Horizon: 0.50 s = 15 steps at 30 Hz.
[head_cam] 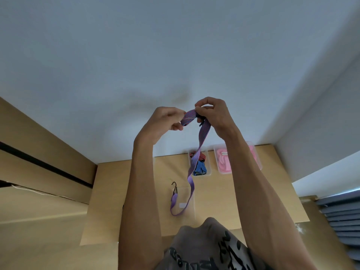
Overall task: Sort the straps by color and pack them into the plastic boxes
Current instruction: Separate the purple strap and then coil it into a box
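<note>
Both hands are raised high above the table and hold a long purple strap [202, 137]. My left hand [165, 121] pinches its folded top end. My right hand [214, 115] grips the strap beside a black hook at the same end. The strap hangs down and loops over a clear plastic box [191, 203] on the table, its far end with a black hook [174, 187] resting at that box's left rim. Farther back, a clear box [208, 164] holds red and blue striped straps. To its right a box [257, 162] holds pink straps.
The boxes stand on a light wooden table [140, 188] set against a white wall. A wooden panel with a dark gap and a white cord lies to the left. Grey slats [341, 221] show at the right. My grey printed shirt fills the bottom middle.
</note>
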### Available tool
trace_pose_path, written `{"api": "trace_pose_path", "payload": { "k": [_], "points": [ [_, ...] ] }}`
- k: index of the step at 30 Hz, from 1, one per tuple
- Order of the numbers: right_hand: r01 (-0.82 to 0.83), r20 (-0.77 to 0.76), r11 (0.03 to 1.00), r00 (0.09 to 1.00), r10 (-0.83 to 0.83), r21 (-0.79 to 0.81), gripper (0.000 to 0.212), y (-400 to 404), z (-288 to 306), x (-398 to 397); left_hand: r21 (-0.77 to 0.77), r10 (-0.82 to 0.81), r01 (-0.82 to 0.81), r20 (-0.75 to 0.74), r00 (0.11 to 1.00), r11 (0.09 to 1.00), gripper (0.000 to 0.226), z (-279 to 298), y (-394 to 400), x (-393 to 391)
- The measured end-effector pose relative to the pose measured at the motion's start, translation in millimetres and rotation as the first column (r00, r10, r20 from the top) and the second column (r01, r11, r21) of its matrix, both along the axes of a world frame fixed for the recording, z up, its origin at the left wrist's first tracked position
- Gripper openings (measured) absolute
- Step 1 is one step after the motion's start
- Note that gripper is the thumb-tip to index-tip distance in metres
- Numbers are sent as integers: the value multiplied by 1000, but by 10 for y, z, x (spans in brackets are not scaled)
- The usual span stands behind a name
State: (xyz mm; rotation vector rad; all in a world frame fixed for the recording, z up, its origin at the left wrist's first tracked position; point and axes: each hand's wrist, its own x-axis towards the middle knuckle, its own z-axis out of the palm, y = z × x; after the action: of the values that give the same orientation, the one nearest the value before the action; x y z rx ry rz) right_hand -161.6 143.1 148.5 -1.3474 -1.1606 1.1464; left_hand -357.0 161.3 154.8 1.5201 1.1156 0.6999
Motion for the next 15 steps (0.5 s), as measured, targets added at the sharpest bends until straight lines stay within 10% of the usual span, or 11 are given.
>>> {"api": "trace_pose_path", "payload": {
  "k": [7,12,15],
  "points": [
    [-138,45,989,989,140,-43,5,13,12,116,146,-23,21,14,1000,989,34,-1,-1,-13],
    [-292,-495,954,841,218,-75,17,-47,-57,-44,80,-4,-27,367,930,996,35,77,-61,51],
    [-218,-522,972,841,141,-89,19,-37,-139,-248,-67,176,-166,520,836,984,31,41,-39,164]
  ]
}}
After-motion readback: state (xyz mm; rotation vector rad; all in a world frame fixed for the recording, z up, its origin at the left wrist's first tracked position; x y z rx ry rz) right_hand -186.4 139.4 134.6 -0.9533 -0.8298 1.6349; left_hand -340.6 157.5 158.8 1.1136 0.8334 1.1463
